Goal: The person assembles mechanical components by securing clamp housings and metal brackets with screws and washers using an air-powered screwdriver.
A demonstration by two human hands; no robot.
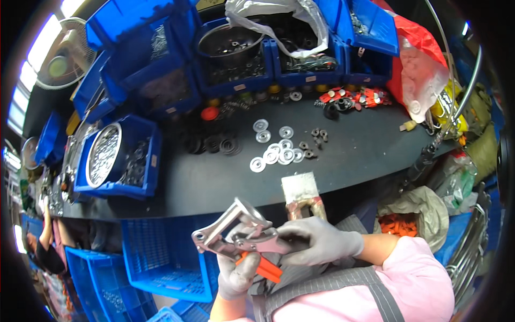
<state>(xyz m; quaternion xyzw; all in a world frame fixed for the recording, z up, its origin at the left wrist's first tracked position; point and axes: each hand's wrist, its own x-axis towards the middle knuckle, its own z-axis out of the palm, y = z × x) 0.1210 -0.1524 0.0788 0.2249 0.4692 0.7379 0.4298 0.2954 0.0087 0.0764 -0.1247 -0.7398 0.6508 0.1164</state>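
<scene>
Below the dark workbench (pixel 348 155), I see both grey-gloved hands clamped on silver locking pliers (pixel 236 232) with orange grips. Left hand (pixel 236 273) grips the handle from underneath; right hand (pixel 316 241) closes around the body.

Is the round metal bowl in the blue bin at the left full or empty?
Full: the metal bowl in the blue bin is heaped to its rim with small silvery parts.

A metal clamp tool (pixel 236 231) with an orange lever is gripped by both gloved hands, left hand (pixel 238 273) and right hand (pixel 316 241), below the dark workbench (pixel 365 145).
</scene>
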